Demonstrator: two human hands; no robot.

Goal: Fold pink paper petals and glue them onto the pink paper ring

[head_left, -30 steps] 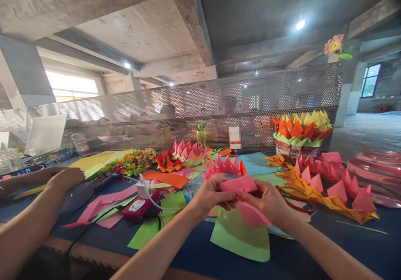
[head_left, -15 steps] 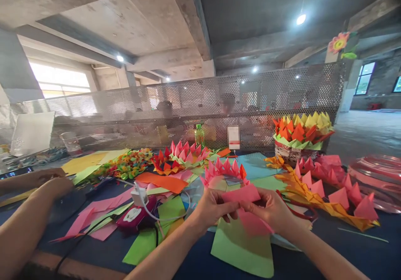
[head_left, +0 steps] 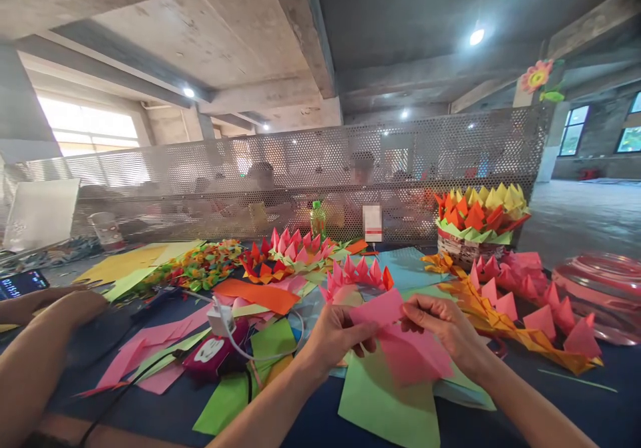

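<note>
My left hand (head_left: pixel 334 333) pinches a small pink paper piece (head_left: pixel 376 306) between thumb and fingers. My right hand (head_left: pixel 437 328) has its fingers curled and pinched at the paper's right corner. Below both hands a larger pink sheet (head_left: pixel 418 354) overlaps a light green sheet (head_left: pixel 388 408); whether it touches my fingers I cannot tell. Just beyond stands a curved row of folded pink paper points (head_left: pixel 356 271) with an orange one at its right end.
Another person's hand (head_left: pixel 83 306) works at the far left. A purple power strip (head_left: pixel 213 358) with a white charger and cables lies left of me. Folded orange and pink strips (head_left: pixel 525 331) lie right, before a basket of paper points (head_left: pixel 463 244). Mesh partition (head_left: pixel 300 161) behind.
My right hand has shifted right and slightly up, its grip moving to the paper's corner. The paper has tilted, and more of the larger pink sheet shows below. The view has shifted slightly.
</note>
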